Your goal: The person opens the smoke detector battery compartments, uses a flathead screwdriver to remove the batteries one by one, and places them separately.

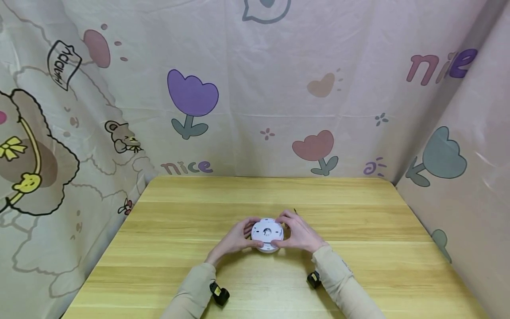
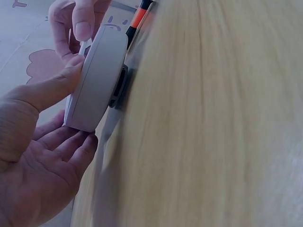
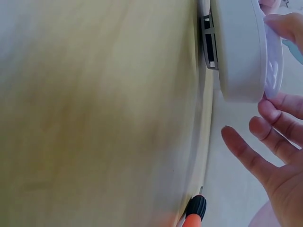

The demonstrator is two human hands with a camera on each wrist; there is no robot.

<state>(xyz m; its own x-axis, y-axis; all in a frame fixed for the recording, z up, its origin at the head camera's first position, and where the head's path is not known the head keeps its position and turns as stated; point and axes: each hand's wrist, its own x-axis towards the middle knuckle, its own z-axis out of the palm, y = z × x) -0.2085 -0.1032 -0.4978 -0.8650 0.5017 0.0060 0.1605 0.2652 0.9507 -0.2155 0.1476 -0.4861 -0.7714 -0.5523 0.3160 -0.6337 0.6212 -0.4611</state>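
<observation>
A round white smoke detector [image 2: 97, 80] is held between both hands just over the table, its flat back facing up. Dark grille parts [image 3: 209, 41] jut from its underside. A thin white mounting plate [image 3: 274, 66] lies along that back, slightly tilted off the body in the right wrist view. My left hand [image 1: 239, 237] grips the body, thumb on the upper edge and fingers underneath. From the other side, my right hand [image 1: 299, 232] pinches the plate's rim between thumb and fingertips, with its lower fingers spread away from the body.
An orange and black screwdriver [image 3: 194, 213] lies on the wooden table [image 1: 179, 221] beyond the right hand, mostly hidden by it in the head view. Printed curtains [image 1: 255, 88] enclose the back and both sides. Black wrist cameras [image 1: 219, 294] hang below the sleeves.
</observation>
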